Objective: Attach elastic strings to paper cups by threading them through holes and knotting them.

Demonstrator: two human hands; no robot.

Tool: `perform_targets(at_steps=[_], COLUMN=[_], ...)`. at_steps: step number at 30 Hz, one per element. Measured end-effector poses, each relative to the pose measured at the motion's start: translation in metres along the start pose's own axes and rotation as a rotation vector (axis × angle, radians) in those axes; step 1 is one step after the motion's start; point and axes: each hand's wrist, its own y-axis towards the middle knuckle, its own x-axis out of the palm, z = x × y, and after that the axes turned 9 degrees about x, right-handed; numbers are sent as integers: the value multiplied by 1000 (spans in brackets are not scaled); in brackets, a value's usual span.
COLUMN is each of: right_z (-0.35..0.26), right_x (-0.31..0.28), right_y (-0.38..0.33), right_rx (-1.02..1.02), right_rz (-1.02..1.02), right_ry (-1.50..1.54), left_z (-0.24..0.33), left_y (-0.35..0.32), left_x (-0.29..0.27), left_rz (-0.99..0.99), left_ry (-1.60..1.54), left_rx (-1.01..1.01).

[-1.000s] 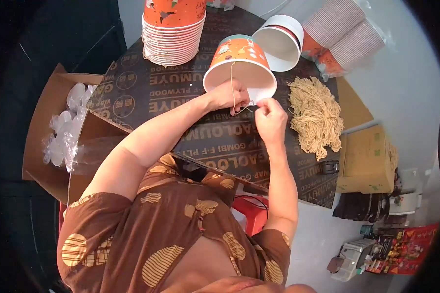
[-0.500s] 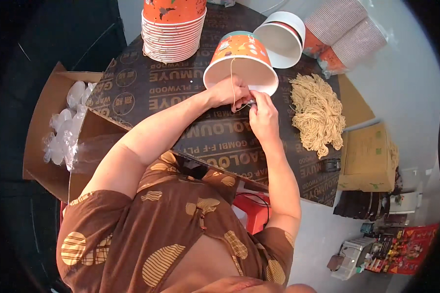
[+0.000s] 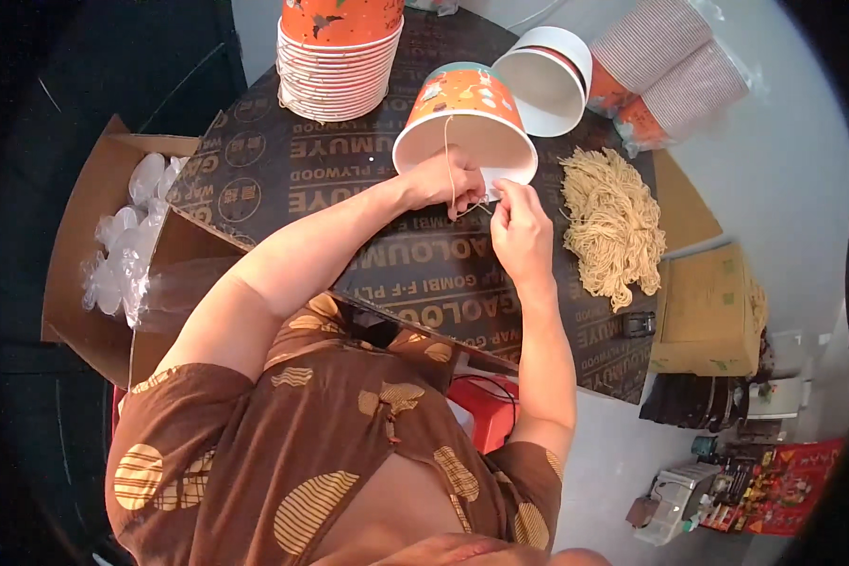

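Note:
An orange paper bucket with a printed pattern [image 3: 472,94] lies tipped on the table, its white mouth facing me. A thin beige cord [image 3: 449,141] hangs from the upper rim across the opening and over my left hand. My left hand [image 3: 441,179] is closed on the cord at the bucket's lower rim; its fingertips are partly hidden. Just to the right, the pinched fingers of my right hand [image 3: 521,226] hold the cord's other part, which crosses the small gap between the hands. A heap of loose beige cords [image 3: 613,226] lies right of my right hand.
Nested orange buckets [image 3: 338,75] stand at the back left, with white-lined buckets [image 3: 542,80] and wrapped bucket stacks [image 3: 656,57] at the back right. An open carton [image 3: 85,236] with clear plastic lids [image 3: 127,245] sits left. A closed carton [image 3: 707,311] is right of the table.
My right hand has drawn slightly right and down, away from my left hand, widening the gap where the cord shows. My left hand stays at the bucket's rim.

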Motion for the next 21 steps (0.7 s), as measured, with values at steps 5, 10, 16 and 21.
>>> perform_targets(at_steps=[5,10,16,21], right_z=[-2,6,11,6], right_x=[1,7,15,2], right_y=[1,2,-5,0], right_rx=[-84,-108,295,296], right_rz=[-109,-52,-162,-118], right_ry=[-107,-3,420,351], left_z=[2,-3,-1,-2], left_y=[0,1,0,1], left_x=[0,0,-2,0], left_rz=[12,21,2,23], left_ry=[-8,-22,23,15], left_rx=[38,41,5,-16])
